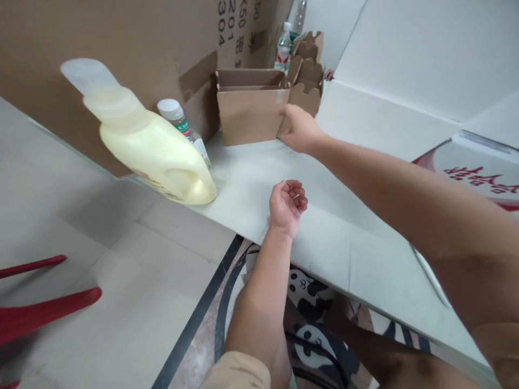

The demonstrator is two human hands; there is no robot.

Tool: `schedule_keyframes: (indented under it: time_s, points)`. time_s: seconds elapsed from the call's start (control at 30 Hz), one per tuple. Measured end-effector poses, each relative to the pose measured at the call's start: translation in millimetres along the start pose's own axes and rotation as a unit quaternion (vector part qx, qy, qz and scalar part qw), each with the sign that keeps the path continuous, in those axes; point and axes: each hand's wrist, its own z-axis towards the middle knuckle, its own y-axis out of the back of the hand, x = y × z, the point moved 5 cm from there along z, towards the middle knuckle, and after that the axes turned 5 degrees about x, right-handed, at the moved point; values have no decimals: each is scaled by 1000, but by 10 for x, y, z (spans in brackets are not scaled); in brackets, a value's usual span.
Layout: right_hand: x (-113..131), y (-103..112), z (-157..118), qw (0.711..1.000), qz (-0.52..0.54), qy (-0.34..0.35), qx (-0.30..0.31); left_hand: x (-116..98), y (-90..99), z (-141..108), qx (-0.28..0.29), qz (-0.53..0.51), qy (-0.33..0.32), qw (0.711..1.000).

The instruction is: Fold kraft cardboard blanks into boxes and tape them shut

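A small open-topped cardboard box (253, 116) stands at the back of the white table, against a large carton. My right hand (300, 128) reaches over and is closed on its right end, thumb side toward the front face; some fingertips are hidden. Lower down, my left hand (287, 205) rests over the table near its front edge, palm turned up. Its fingers are loosely curled, a little apart, and nothing shows in them. Just behind the box's right side is a notched cardboard holder (308, 73).
A large pale-yellow jug (150, 140) stands at the table's left edge, beside a white-capped bottle (184, 127). The big carton (133, 48) lines the back. More bottles (284, 47) stand behind. On the right lie a red-and-white box (478, 167) and a white pen-like stick (430, 276).
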Motion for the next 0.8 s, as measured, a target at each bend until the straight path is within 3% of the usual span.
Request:
schedule_keyframes:
  time_s: [0.1, 0.17, 0.27, 0.37, 0.47, 0.6, 0.7, 0.73, 0.8]
  points:
    - [233, -127, 577, 997, -2, 76, -14, -94, 36, 2, -5, -6, -16, 1000]
    - [283, -215, 816, 996, 2, 87, -28, -130, 44, -13, -6, -9, -22, 1000]
    - [271, -337, 915, 997, -18, 67, -38, -165, 53, -34, -13, -14, -30, 999]
    - [259, -377, 780, 997, -39, 47, -36, -185, 75, -31, -28, -7, -51, 998]
    - [220, -278, 551, 998, -41, 18, -52, -268, 167, -63, -97, 24, -164, 981]
    - [75, 46, 49, 993, -24, 11, -118, -475, 261, -294, -193, 122, -394, 890]
    - [-25, 381, -666, 985, 6, 41, -168, -585, 274, -459, -215, 159, -494, 827]
    - [-38, 505, -972, 981, 12, 51, -186, -604, 273, -482, -215, 166, -505, 819]
    - [-28, 758, -1636, 972, 23, 69, -224, -600, 258, -460, -198, 179, -490, 830]
